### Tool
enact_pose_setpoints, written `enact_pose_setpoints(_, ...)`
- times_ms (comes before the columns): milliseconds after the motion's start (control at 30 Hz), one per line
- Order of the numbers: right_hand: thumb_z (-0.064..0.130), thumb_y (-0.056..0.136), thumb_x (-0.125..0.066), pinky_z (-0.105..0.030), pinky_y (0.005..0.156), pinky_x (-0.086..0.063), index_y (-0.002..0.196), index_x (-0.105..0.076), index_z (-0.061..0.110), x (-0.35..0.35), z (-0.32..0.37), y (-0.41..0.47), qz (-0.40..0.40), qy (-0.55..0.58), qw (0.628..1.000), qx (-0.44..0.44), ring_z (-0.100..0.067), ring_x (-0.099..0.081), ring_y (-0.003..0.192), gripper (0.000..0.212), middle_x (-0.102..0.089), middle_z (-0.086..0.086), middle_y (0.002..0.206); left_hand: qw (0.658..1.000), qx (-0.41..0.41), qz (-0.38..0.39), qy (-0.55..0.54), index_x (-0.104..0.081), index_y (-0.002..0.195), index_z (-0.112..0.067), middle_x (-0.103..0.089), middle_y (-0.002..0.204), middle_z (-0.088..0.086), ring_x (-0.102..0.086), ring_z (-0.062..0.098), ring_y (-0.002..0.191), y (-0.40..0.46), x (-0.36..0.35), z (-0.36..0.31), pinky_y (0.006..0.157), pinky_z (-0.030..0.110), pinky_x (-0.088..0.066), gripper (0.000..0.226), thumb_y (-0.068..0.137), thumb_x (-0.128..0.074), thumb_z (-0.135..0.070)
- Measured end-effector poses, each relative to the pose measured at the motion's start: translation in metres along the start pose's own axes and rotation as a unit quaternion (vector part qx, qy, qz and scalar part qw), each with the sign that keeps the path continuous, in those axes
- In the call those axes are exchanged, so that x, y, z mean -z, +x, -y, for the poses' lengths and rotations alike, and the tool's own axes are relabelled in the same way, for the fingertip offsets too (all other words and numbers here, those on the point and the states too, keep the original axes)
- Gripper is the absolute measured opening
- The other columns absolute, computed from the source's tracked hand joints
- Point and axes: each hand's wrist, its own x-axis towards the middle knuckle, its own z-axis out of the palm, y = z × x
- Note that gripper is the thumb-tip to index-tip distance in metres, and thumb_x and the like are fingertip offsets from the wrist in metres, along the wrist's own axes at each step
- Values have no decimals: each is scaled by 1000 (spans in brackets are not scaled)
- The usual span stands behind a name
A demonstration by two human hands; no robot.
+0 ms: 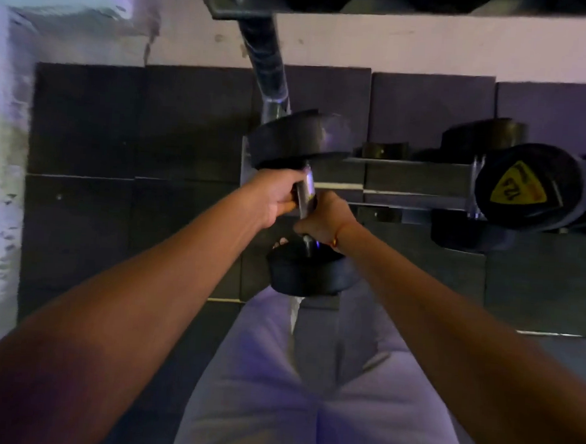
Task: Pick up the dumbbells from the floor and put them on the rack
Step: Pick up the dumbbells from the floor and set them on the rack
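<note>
floor [136, 126]: dark square mats, centre and left of frame | rack [408, 167]: grey rails, right of centre | on rack: black dumbbell with yellow label [533, 188], far right

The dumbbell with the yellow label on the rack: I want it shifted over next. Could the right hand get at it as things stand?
Probably not: the right hand grips the handle of the held dumbbell together with the left hand.

Middle of the dumbbell [299, 201] handle hidden under the left hand [274, 200] and right hand [322, 220]. Upper rack [250, 3] shelf cut off by the top edge. Yellow label on the racked dumbbell [527, 188] at right too blurred to read.
</note>
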Motion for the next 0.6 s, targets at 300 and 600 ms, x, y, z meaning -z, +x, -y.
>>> enact_pose_setpoints(300,22,71,-74,-29,81,-49,123,-54,10,-25,-28,133,17,53,996,-74,-26,-61,105,57,-63,-9,117,999,26,16,43,-58,121,-11,-66,115,5,-63,18,105,131,-15,-8,90,32,-52,25,96,-59,-15)
enact_pose_setpoints(600,20,67,-67,-20,65,-39,113,-62,17,-58,-40,189,50,25,994,-95,-20,-62,86,46,-67,-3,105,994,21,51,99,-67,95,-20,-72,103,5,-67,18,98,194,-1,16,88,36,-56,13,86,-71,-12)
